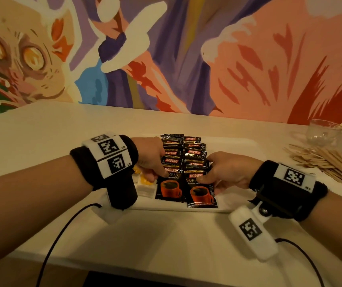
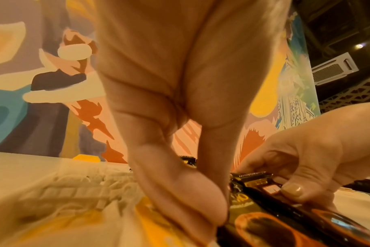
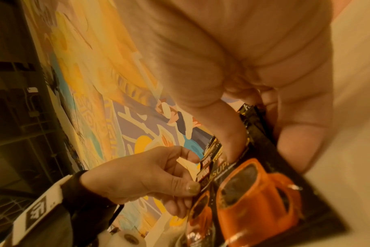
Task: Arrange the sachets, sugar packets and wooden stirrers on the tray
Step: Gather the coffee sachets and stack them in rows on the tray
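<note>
Coffee sachets laid out on the tray; wooden stirrers not yet placed.
Sugar packets (image 1: 145, 186) sit at the tray's (image 1: 236, 146) left. Left hand (image 1: 153, 160) and right hand (image 1: 224, 172) each pinch Kopiko sachets (image 1: 184, 162), overlapped in two rows, long axes pointing away. Stirrers (image 1: 327, 162) lie heaped on the desk (image 1: 41, 131), right.

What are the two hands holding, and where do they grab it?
Left hand pinches the left row of coffee sachets at its left edge; right hand pinches the right row of sachets at its right edge.
</note>
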A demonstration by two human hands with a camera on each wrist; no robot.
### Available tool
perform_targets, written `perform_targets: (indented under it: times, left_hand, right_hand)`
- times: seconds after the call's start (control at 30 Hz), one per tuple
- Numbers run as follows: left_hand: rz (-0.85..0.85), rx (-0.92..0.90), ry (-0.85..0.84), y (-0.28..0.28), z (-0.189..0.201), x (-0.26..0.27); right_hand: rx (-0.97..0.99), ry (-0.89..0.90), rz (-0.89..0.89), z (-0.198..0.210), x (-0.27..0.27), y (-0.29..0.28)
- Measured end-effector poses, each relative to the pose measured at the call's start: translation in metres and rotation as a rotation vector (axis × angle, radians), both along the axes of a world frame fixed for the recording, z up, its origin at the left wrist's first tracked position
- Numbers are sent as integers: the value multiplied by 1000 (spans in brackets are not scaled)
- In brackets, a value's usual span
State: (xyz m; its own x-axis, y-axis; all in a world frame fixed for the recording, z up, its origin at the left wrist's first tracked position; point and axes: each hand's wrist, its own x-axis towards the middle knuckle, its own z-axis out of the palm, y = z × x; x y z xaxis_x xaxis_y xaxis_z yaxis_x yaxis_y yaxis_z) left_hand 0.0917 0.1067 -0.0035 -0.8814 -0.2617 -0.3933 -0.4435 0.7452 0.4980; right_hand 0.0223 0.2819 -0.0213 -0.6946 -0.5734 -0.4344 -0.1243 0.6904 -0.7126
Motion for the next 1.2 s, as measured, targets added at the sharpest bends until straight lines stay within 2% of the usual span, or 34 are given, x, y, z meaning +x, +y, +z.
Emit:
perform_targets:
  times: [0.13,0.3,0.43,0.6,0.77,0.93,1.07,1.2]
  left_hand:
    - [26,30,27,-3,-1,0]
    - [120,12,54,-6,0,-8]
    - [80,8,-1,-7,-1,-16]
    - [-2,41,-58,-11,1,-13]
    - [18,70,40,-14,11,-17]
    - [-39,6,-8,-11,10,-21]
    - [-24,-13,-16,-15,5,-25]
    - [-7,-18,15,-16,11,-26]
  right_hand:
    - [-15,-31,-3,3,-2,3]
    - [-64,31,-140,9,-15,1]
    - [-107,-73,-186,9,-21,-7]
    - [-144,-163,-134,10,-21,-7]
    - [-103,-48,-163,19,-30,-8]
    - [-10,164,-52,24,-35,-18]
    - [28,130,-47,20,-39,-24]
    - [-26,165,-131,19,-44,-24]
